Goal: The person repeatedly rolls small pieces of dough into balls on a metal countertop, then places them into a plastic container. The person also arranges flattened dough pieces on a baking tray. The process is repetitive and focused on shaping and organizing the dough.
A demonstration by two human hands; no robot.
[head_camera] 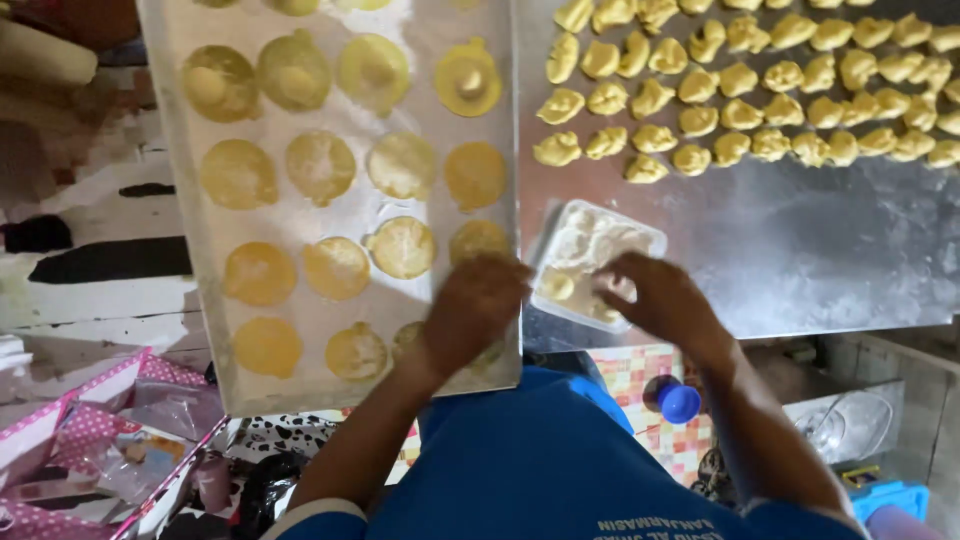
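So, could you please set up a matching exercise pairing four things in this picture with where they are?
Things:
1. flat dough discs
2. dough lumps
3. left hand
4. right hand

Places:
A. at the small flour tub
B. in rows on the metal table, upper right
C. over the near edge of the floured tray
D. spread in rows on the floured tray

Pairs: 1-D, 2-B, 3-C, 4-A
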